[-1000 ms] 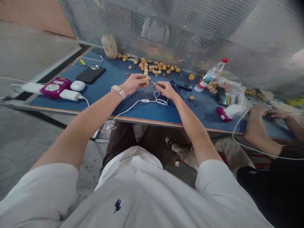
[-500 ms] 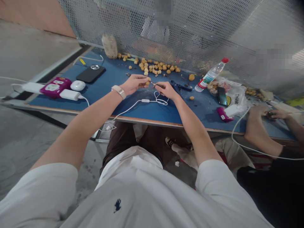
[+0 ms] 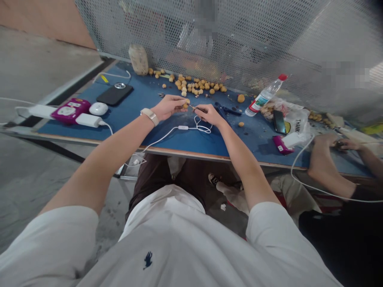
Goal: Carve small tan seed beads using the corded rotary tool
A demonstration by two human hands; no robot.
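A blue-topped surface (image 3: 125,127) is stretching along a perforated metal screen (image 3: 239,44), carrying a scattered band of tan beads (image 3: 194,85), a plastic water bottle (image 3: 265,95) and a white cable (image 3: 182,127). A co-worker's hand (image 3: 324,143) is working at the far right. The person's left hand (image 3: 170,107), wearing a pale watch band (image 3: 149,116), is keeping a narrow grip on a single tan bead (image 3: 187,104), held just above the surface between both hands. The right hand (image 3: 209,114) is pinching a slim metal pick (image 3: 197,107), its tip reaching that bead; whether they are touching is too small to tell. Blue-handled pliers (image 3: 227,111) are lying just beside that hand.
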